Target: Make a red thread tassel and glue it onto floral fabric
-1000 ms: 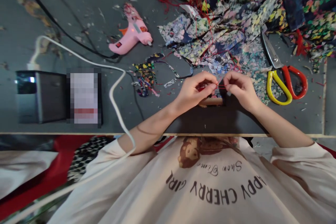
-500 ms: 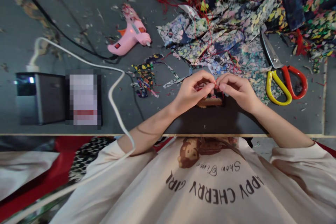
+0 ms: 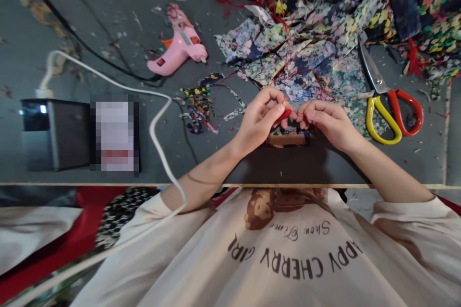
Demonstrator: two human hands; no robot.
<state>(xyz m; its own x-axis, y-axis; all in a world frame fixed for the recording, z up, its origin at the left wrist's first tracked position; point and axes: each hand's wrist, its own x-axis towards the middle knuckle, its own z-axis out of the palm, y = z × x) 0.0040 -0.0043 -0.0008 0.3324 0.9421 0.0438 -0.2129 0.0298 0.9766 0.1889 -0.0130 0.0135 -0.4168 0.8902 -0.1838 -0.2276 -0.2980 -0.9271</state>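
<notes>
Red thread [image 3: 285, 114] in my head view is pinched by the left hand [image 3: 256, 119], at twelve o'clock from a brown strip [image 3: 288, 141], while the right hand [image 3: 329, 122], at three o'clock, is curled, gripping what I cannot tell.

Holds red item [image 3: 284, 115] in left hand [image 3: 255, 122] beside right hand [image 3: 330, 122]; shows, from there, floral fabric [image 3: 306, 57] at twelve o'clock, scissors [image 3: 378, 83] at three, glue gun [image 3: 180, 50] at ten.

Shirt [image 3: 266, 242] txt: "APPY CHERRY GIRL", prob. "Show Time".
</notes>
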